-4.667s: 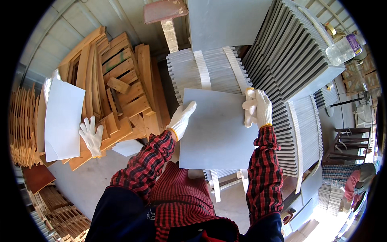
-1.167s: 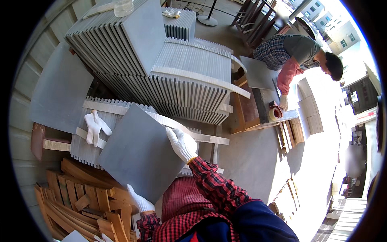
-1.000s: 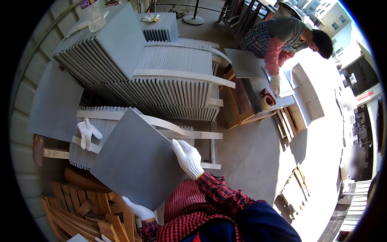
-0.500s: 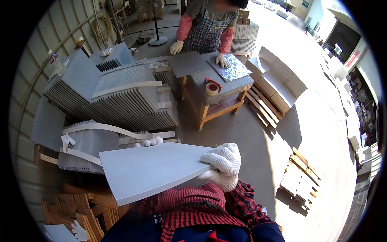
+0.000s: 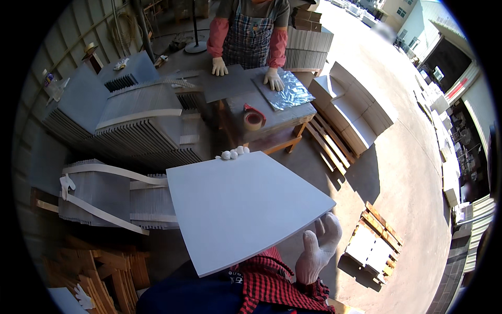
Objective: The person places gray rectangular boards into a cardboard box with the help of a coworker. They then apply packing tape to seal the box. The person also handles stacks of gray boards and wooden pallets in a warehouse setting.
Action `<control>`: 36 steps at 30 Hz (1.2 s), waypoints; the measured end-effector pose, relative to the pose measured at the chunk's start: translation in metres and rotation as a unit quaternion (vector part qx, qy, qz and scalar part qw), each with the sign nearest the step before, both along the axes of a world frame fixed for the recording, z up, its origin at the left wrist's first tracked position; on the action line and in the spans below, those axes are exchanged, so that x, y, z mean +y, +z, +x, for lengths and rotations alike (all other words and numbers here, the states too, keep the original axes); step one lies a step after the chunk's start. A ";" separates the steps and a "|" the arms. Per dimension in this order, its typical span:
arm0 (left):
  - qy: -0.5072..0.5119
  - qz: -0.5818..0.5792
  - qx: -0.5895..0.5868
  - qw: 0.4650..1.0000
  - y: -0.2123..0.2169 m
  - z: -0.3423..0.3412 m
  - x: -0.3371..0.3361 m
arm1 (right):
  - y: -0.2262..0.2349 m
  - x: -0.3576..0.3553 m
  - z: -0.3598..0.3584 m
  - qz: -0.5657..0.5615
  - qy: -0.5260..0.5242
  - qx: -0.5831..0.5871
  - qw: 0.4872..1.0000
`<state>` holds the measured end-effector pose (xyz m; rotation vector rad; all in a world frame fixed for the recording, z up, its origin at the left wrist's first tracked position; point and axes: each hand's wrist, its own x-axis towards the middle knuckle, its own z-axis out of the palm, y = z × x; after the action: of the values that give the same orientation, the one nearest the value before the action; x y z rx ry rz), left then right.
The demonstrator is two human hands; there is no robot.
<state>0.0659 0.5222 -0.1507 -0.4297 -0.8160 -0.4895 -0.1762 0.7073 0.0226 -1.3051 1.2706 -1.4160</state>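
Panel (image 5: 246, 214) is hanging on the near side of the table (image 5: 285, 120), between it and the wearer's body, pale face showing to the camera. Left hand (image 5: 232, 153) is gripping the panel: gloved fingers are curling over the edge facing the table, the rest is hiding behind the panel. Right hand (image 5: 317, 251), also gloved, is holding nothing: fingers are pointing up, thumb is standing apart, just beside the panel's right-hand edge, on the side away from the table. Can't tell if it's touching.

At the table's far side a co-worker (image 5: 253, 44) is standing, one gloved hand (image 5: 273, 79) resting at the edge of the foil (image 5: 290, 93), the other (image 5: 219, 66) resting at the far edge of a grey board (image 5: 222, 83), table's left end. Tape (image 5: 253, 121) is sitting near the table's front edge.

Left of the table: a grey stack (image 5: 133, 110) is standing, bottle (image 5: 54, 90) sitting on its far end. Nearer, a strapped stack (image 5: 97, 191) is standing, loose glove (image 5: 67, 184) lying on it. Scrap wood (image 5: 107, 275) is lying heaped nearer again.

Right of the table: boxes (image 5: 361, 112) are standing; a pallet (image 5: 368, 246) is lying nearer.
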 end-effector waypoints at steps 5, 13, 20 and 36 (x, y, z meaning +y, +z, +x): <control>0.010 0.044 0.018 0.999 -0.014 -0.028 -0.078 | -0.035 -0.053 -0.012 0.307 0.263 -0.432 0.806; 0.072 0.176 -0.016 0.982 -0.034 -0.046 -0.200 | 0.033 -0.186 0.033 0.396 0.168 -0.426 0.796; 0.266 0.495 -0.250 0.789 -0.079 -0.057 -0.263 | 0.021 -0.254 0.010 0.359 0.117 -0.482 0.791; 0.335 0.600 -0.694 0.215 -0.112 -0.006 -0.396 | -0.011 -0.455 -0.106 0.290 -0.007 -0.330 0.898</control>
<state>0.0599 0.1258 -0.2624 2.2507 -1.7948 -0.3990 -0.2825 0.2527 0.0115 -0.3557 1.0901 -1.1949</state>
